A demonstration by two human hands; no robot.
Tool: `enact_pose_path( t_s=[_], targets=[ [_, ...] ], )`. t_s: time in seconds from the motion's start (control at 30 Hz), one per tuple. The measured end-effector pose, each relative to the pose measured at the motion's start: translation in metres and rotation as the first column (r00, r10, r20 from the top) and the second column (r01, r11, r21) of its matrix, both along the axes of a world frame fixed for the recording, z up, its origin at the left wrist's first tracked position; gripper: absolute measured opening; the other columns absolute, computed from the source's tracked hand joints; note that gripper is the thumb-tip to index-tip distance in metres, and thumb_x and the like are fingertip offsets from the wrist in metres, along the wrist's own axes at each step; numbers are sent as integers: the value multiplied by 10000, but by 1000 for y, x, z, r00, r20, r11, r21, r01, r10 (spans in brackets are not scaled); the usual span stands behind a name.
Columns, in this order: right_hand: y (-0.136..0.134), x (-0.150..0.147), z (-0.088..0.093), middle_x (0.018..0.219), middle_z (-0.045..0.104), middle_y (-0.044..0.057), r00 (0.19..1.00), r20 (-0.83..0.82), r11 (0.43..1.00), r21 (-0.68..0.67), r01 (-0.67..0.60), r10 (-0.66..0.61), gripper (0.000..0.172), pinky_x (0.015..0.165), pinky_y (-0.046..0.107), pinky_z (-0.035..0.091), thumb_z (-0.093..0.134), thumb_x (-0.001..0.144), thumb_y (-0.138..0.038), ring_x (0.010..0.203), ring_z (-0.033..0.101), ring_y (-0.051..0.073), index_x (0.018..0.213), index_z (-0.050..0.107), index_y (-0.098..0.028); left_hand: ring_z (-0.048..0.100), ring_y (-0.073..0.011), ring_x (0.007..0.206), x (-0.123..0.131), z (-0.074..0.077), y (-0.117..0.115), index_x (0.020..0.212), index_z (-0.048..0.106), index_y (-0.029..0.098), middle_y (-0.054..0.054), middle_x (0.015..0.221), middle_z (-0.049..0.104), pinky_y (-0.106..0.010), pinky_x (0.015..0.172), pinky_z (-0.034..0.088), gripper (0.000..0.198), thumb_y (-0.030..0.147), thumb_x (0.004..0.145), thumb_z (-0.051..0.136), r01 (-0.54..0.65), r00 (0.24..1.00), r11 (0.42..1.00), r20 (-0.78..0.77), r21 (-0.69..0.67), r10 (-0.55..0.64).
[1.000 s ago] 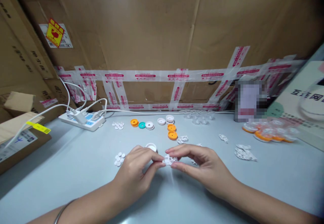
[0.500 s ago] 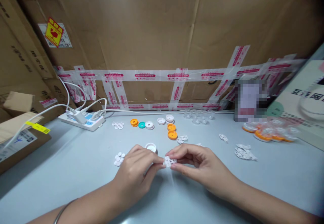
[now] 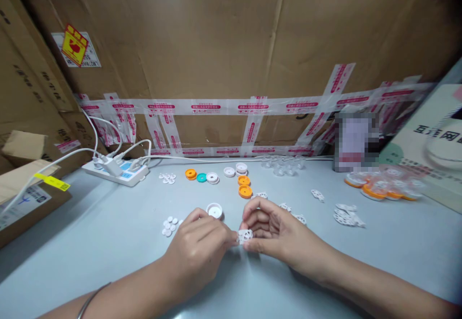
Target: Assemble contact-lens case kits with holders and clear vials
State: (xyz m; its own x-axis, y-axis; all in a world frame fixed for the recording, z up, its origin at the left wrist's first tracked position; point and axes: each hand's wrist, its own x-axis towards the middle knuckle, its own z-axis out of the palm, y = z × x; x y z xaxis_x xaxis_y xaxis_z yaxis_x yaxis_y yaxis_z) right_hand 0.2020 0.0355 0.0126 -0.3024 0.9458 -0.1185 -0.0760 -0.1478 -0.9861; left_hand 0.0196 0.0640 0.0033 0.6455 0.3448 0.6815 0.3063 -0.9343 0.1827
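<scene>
My left hand (image 3: 197, 249) and my right hand (image 3: 276, 235) meet low over the grey table (image 3: 108, 242), both pinching one small white perforated plastic piece (image 3: 245, 236) between thumb and fingertips. The right hand's fingers are curled in tight above the piece. Just beyond my left hand lie a white round cap (image 3: 214, 210) and a small cluster of white discs (image 3: 169, 226). More white perforated pieces (image 3: 294, 215) lie just past my right hand.
Orange caps (image 3: 245, 191), a teal one (image 3: 201, 177) and white ones (image 3: 235, 170) sit mid-table. A white power strip (image 3: 115, 171) with cables lies back left. Orange-lidded clear containers (image 3: 382, 189) and white scraps (image 3: 346, 215) lie right. Taped cardboard walls enclose the table.
My right hand's fingers have curled in tighter and both hands have drawn slightly nearer me, still gripping the white piece, which looks folded smaller. The view shifted slightly.
</scene>
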Motion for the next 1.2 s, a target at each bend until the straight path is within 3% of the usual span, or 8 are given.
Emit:
enact_pose_path(
  t_s=[0.2, 0.3, 0.4, 0.5, 0.6, 0.73, 0.93, 1.2],
  targets=[
    [7, 2, -3, 670, 574, -52, 996, 33, 996, 31, 86, -87, 308, 632, 221, 430, 775, 536, -248, 641, 553, 85, 710, 530, -181, 590, -139, 641, -3, 3, 4, 858, 553, 168, -16, 697, 652, -267, 611, 420, 46, 164, 833, 516, -43, 998, 996, -49, -74, 39],
    [12, 8, -4, 697, 620, -26, 979, 83, 981, 71, 181, -186, 236, 653, 249, 445, 749, 562, -275, 674, 581, 113, 709, 591, -181, 575, -194, 779, -8, 8, 12, 989, 530, 169, -59, 833, 633, -320, 689, 442, 248, 275, 776, 599, -171, 984, 975, -76, -145, 161],
    [16, 13, -6, 748, 665, 6, 958, 126, 963, 114, 246, -259, 201, 685, 285, 458, 715, 598, -303, 710, 603, 144, 742, 639, -186, 522, -249, 963, -13, 10, 23, 1094, 481, 178, -96, 1029, 572, -387, 800, 425, 427, 331, 728, 638, -341, 938, 899, -159, -275, 308],
    [18, 15, -8, 787, 684, 34, 940, 186, 949, 196, 249, -285, 197, 733, 325, 460, 680, 633, -330, 775, 612, 182, 773, 677, -192, 530, -238, 927, -14, 8, 30, 999, 531, 181, -76, 995, 565, -370, 778, 433, 317, 348, 741, 607, -399, 911, 818, -283, -415, 301],
    [18, 14, -10, 876, 683, 57, 930, 240, 937, 281, 210, -280, 194, 794, 350, 453, 639, 674, -327, 862, 608, 203, 807, 694, -197, 549, -190, 783, -11, 5, 29, 866, 577, 176, -41, 859, 579, -303, 682, 436, 160, 301, 766, 568, -374, 917, 778, -324, -504, 231],
    [14, 11, -10, 901, 669, 43, 928, 224, 914, 346, 210, -298, 255, 797, 339, 478, 633, 687, -288, 844, 617, 181, 929, 639, -208, 543, -166, 750, -2, 2, 16, 878, 596, 177, -29, 825, 590, -263, 659, 421, 152, 245, 743, 593, -278, 951, 783, -272, -557, 145],
    [6, 3, -9, 801, 670, 25, 893, 396, 900, 435, 23, -214, 49, 769, 335, 481, 599, 740, -224, 792, 620, 178, 780, 621, -205, 552, -173, 753, 8, 0, 3, 934, 625, 168, -43, 812, 586, -261, 665, 429, 207, 200, 733, 595, -204, 966, 801, -248, -562, 72],
    [7, -1, -14, 828, 668, 32, 860, 450, 794, 601, -92, -242, 63, 755, 311, 479, 571, 768, -164, 796, 618, 169, 741, 605, -210, 546, -172, 758, 6, -4, 4, 936, 629, 163, -44, 805, 580, -258, 677, 430, 209, 194, 731, 601, -182, 970, 806, -236, -563, 54]
  ],
)
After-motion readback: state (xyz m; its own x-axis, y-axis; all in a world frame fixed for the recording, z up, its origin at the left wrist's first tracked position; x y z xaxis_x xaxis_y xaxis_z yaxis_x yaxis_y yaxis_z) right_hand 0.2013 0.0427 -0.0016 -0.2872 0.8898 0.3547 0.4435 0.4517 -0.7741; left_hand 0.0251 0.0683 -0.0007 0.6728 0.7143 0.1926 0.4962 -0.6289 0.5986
